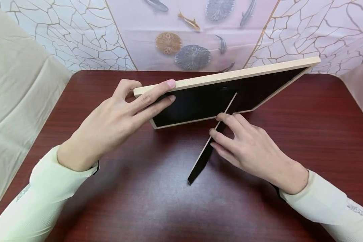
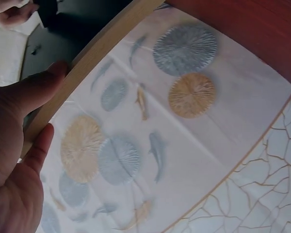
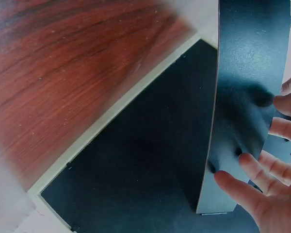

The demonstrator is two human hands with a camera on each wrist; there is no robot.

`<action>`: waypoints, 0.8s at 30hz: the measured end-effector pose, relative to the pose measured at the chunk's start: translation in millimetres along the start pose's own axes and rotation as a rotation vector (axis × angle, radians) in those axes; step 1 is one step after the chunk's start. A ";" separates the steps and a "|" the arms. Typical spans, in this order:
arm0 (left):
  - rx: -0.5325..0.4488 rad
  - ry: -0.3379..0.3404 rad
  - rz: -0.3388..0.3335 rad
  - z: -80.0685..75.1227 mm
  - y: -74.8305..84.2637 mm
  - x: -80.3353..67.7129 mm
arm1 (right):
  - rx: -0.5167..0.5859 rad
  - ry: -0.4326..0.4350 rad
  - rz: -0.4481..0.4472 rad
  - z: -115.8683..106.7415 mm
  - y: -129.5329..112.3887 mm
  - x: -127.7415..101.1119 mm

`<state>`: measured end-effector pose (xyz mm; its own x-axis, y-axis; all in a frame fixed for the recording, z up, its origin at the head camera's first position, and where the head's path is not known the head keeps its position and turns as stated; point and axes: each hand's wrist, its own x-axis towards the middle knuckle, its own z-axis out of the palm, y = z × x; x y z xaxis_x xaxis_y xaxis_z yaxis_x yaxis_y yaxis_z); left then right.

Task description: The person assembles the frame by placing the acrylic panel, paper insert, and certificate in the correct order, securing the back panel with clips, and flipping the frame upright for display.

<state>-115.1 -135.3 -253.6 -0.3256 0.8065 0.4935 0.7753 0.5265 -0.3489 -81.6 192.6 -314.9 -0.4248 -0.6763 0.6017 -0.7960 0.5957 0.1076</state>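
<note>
Wooden frame (image 1: 227, 75) pinched by left hand (image 1: 115, 121); right hand (image 1: 248, 148) apparently fingers stand (image 1: 210, 143).

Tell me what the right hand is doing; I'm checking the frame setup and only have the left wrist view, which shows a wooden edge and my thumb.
Observer: The right hand has its fingertips on the black stand leg folded out from the picture frame.
Operator: Is the frame flat?
Observer: No, it tilts, its lower edge on the table.
Operator: And the left hand?
Observer: The left hand grips the frame's left corner.
</note>
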 end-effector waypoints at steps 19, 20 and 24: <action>0.099 0.095 0.020 25.3 -19.5 -8.8 | 0.032 -0.013 -0.013 8.4 1.7 -7.9; 0.107 0.098 0.020 26.4 -20.0 -9.0 | 0.032 -0.006 -0.015 9.2 1.6 -8.2; 0.125 0.094 0.027 28.1 -18.8 -9.4 | 0.013 -0.009 -0.012 8.6 1.5 -9.1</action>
<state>-141.9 -145.2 -274.0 -0.2486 0.7954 0.5528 0.7078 0.5387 -0.4569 -82.6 195.9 -327.0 -0.4185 -0.6874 0.5935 -0.8068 0.5815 0.1046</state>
